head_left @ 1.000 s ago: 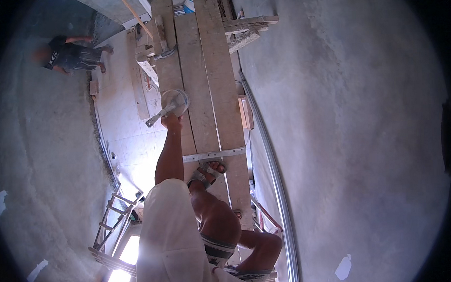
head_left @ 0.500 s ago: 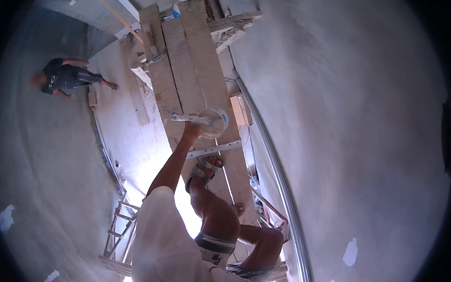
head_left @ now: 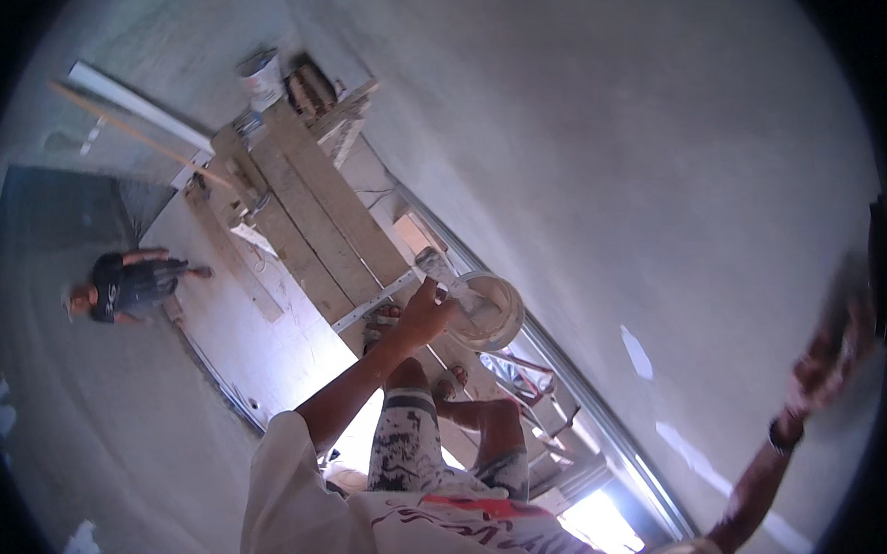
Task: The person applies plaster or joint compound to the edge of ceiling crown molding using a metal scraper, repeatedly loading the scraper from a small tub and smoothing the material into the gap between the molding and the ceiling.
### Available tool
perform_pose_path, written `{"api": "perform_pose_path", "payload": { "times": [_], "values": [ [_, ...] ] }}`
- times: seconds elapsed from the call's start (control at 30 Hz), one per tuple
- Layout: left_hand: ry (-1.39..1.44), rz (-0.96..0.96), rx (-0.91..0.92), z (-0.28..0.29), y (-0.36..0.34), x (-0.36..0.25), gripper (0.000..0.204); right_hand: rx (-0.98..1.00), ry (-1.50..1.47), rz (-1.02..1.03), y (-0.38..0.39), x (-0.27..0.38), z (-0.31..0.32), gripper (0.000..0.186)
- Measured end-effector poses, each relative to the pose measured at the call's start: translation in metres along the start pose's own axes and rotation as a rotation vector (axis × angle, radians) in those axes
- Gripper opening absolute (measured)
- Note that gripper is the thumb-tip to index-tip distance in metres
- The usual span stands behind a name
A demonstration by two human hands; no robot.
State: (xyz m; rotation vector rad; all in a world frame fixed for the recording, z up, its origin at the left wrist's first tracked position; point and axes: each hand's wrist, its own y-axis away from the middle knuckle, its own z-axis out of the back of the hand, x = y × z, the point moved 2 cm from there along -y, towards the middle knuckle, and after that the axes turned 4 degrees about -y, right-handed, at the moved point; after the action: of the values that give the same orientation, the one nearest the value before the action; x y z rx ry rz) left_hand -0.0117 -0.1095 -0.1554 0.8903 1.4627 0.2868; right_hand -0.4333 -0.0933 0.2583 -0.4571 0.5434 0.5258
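Note:
My left hand (head_left: pixel 426 315) is closed at the near-left rim of a round, pale bucket (head_left: pixel 509 319), held up over the planks. Whitish paste (head_left: pixel 486 320) shows inside it. A paste-coated tool (head_left: pixel 437 266) slants across the rim beside my fingers, one end inside the bucket; its exact kind is unclear. Far to the right, my right hand (head_left: pixel 829 361) is raised in front of the grey wall, smeared by motion. A dark band circles that wrist. Whether the right hand holds anything cannot be made out.
I am up on a scaffold of wooden planks (head_left: pixel 310 218), with a metal strip (head_left: pixel 374 301) across them. A white bucket (head_left: pixel 261 80) stands at the far end. On the left below is another person (head_left: pixel 136 284). The plastered wall (head_left: pixel 596 154) borders the right side.
The bucket has come up off the planks in my left hand and moved right. My right arm has come into view, raised beside the wall. The whole view has turned.

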Motion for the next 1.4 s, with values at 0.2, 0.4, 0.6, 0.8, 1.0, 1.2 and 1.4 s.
{"api": "perform_pose_path", "payload": {
  "times": [0.2,0.4,0.6,0.8,1.0,1.2,1.4],
  "values": [
    [-0.341,-0.294,0.118,-0.073,0.088,-0.117,0.051,0.129,-1.188,-0.295,-0.086,0.129,-0.009,0.052],
    [-0.588,-0.562,0.157,-0.126,0.111,-0.171,0.047,0.293,-1.223,-0.223,-0.112,0.156,-0.003,0.058],
    [-0.330,-0.208,0.235,-0.136,0.144,-0.208,0.051,0.337,-1.395,-0.325,-0.084,0.115,0.044,0.046],
    [-0.107,-0.182,0.151,-0.129,0.141,-0.200,0.059,-0.373,-1.425,-0.687,-0.008,0.068,0.113,0.037],
    [0.001,-0.176,0.174,-0.145,0.172,-0.232,0.053,-0.731,-1.587,-1.306,0.035,0.064,0.133,0.033],
    [-0.096,-0.487,0.008,-0.151,0.197,-0.235,0.049,-0.721,-1.496,-1.625,0.053,0.086,0.169,0.029],
    [0.185,-0.320,0.207,-0.149,0.186,-0.221,0.041,-1.356,-1.854,-1.546,0.085,0.106,0.147,0.043]
  ]
}}
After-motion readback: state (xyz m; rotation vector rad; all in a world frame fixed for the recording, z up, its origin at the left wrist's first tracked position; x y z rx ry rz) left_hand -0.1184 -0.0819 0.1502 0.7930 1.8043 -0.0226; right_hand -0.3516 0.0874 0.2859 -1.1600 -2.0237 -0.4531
